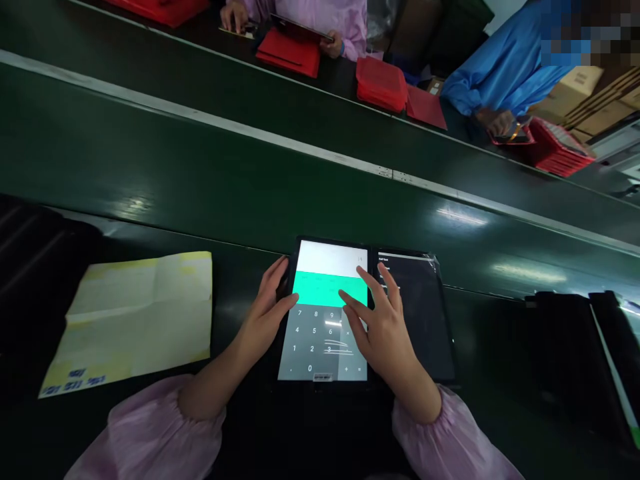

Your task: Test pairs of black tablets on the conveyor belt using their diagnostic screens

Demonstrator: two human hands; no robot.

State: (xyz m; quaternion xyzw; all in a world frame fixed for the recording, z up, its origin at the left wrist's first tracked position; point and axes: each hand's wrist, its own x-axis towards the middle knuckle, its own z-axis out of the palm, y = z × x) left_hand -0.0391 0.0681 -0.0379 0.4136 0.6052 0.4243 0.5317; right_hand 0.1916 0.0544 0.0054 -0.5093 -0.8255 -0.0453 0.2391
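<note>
A tablet (pixel 310 337) lies in front of me with a calculator on its lit screen: white on top, a green band, then grey number keys. My left hand (pixel 263 317) grips its left edge, thumb on the front rim and fingers along the side. Over the right half of the screen is my right hand (pixel 385 327), open with its fingers spread. Its fingertips are at the green band and the white area; whether they touch the glass I cannot tell. A second tablet (pixel 423 333), its screen dark with small white text, lies right beside the first, partly behind my right hand.
A creased yellowish paper (pixel 140 320) lies at left. Black slabs (pixel 575 360) stand at right, and a dark object (pixel 40 280) is at far left. Across the green conveyor (pixel 225 173), two people handle devices near red sleeves (pixel 383 83) and a red stack (pixel 560 147).
</note>
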